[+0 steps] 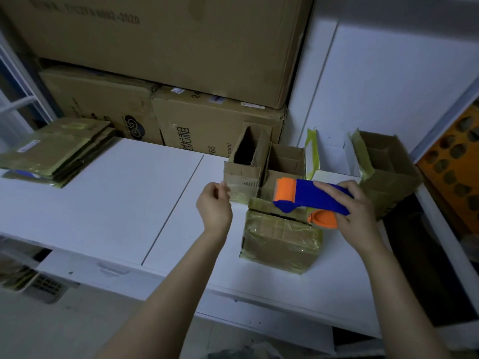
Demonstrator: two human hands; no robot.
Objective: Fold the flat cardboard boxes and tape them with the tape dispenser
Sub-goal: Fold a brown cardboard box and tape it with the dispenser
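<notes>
- Your right hand (356, 213) grips the tape dispenser (311, 199), holding it just above the folded box (281, 242) on the white table (103, 203).
- Your left hand (215, 207) hangs left of that box, its fingers pinched on what looks like a faint tape end (234, 193).
- Taping seems to be the step in hand. The top seam looks open, so next you would anchor the tape end and draw the dispenser straight along the seam.
- Open boxes (285, 161) stand behind, and the flat stack (57, 151) waits far left.

Tape dispenser (311, 198) above taped box (281, 239)
</notes>
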